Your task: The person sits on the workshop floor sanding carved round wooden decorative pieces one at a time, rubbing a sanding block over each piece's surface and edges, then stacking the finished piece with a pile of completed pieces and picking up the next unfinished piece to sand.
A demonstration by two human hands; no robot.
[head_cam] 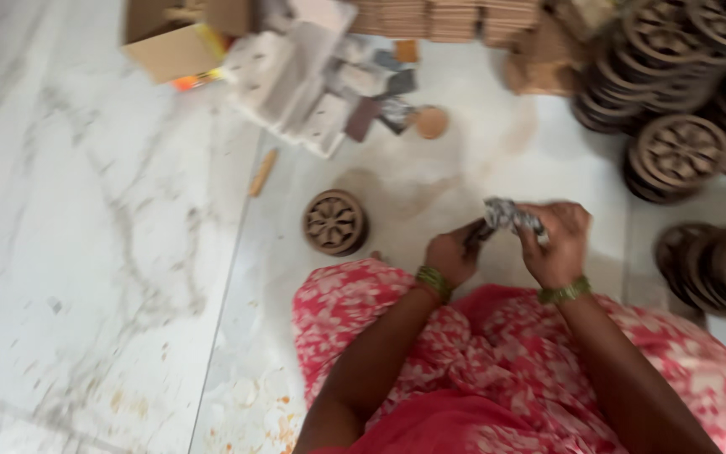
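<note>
Both hands pinch a crumpled grey cloth (510, 214): right hand (558, 244) grips its bulk, left hand (454, 255) its lower-left end; long axis approx. left-right, betw. hands.

1. We see a polished white marble floor (86, 252), glossy, with grey veins.
2. We hold a crumpled, grey-and-white patterned scrap (510, 215), which looks like cloth or paper, in the left hand (454, 256) and right hand (558, 244).
3. The carved round disc (334, 222) looks like matt brown wood.
4. The stacked discs (682, 151) share that dull finish.
5. The cardboard box (176, 52) is matt.
</note>
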